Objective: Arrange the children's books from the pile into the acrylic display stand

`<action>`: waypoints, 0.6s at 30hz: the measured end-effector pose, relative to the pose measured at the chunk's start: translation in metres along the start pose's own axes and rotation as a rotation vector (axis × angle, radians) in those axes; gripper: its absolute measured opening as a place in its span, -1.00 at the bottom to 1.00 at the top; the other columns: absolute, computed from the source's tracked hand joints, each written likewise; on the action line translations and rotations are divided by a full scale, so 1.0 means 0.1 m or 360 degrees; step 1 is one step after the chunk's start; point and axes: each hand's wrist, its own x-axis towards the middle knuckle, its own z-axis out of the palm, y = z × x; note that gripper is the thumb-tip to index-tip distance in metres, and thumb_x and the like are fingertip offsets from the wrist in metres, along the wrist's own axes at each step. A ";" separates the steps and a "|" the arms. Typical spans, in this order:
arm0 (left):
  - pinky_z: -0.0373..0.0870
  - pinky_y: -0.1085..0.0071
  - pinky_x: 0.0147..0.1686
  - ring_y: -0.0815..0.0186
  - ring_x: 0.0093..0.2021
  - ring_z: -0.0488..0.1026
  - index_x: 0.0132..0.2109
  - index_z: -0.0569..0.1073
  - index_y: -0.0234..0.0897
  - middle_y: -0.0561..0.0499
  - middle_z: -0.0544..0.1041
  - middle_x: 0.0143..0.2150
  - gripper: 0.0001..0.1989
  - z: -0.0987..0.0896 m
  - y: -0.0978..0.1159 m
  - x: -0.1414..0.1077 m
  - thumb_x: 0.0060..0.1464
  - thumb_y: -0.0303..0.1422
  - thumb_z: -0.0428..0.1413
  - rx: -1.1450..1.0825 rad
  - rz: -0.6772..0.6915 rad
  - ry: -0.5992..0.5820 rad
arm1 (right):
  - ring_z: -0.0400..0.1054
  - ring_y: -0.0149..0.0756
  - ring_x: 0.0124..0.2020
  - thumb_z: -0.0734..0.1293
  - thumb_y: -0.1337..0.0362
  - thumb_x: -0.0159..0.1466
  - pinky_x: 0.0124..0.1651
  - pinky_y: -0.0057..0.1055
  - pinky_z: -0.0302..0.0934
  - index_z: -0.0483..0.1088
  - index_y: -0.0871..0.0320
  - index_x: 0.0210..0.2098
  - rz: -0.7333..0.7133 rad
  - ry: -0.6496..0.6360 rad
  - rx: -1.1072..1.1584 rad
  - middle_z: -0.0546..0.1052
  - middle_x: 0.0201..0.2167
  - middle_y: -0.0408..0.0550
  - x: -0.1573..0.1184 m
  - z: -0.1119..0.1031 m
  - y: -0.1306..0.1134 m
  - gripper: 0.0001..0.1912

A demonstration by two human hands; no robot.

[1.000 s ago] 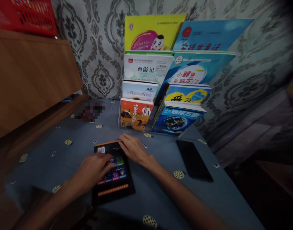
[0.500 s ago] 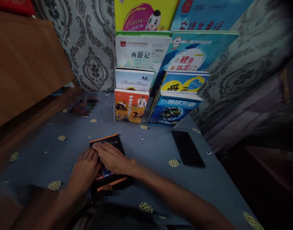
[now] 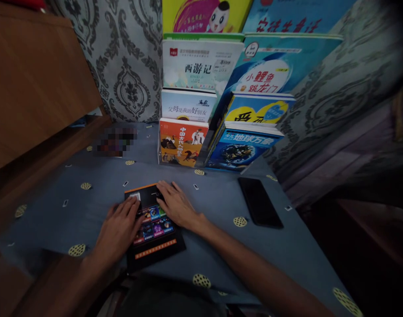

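Observation:
A black book (image 3: pixel 155 251) with an orange top edge and small colourful pictures lies flat near the front of the cloth-covered table. On its left side rests my left hand (image 3: pixel 120 222), palm down, with the fingers a little bent over the cover and nothing gripped. My right hand (image 3: pixel 178 204) lies on the upper right part of the book, its fingers stretched out and spread. The two hands are apart, and the pictures on the cover show between them.
Behind the book stands a clear rack of several books (image 3: pixel 183 143). A black phone (image 3: pixel 260 202) lies to the right. A blurred-out item (image 3: pixel 115 141) is at the back left, near a wooden cabinet (image 3: pixel 39 83). Patterned fabric (image 3: pixel 129 83) hangs behind.
My right hand has moved right, off my left hand, and its fingers have spread. My left hand remains at the book's left side. More of the cover now shows.

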 end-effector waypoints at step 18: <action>0.17 -0.16 0.28 0.12 0.34 0.30 0.29 0.23 -0.22 -0.21 0.35 0.35 -0.55 -0.12 -0.13 0.85 0.31 -0.45 -0.18 -0.0237 0.0438 -0.0500 | 0.30 0.11 0.19 0.28 0.02 0.38 0.21 0.13 0.14 0.31 0.26 0.24 0.0117 0.0004 -0.0365 0.42 0.20 0.34 -0.66 -0.17 -0.44 -0.44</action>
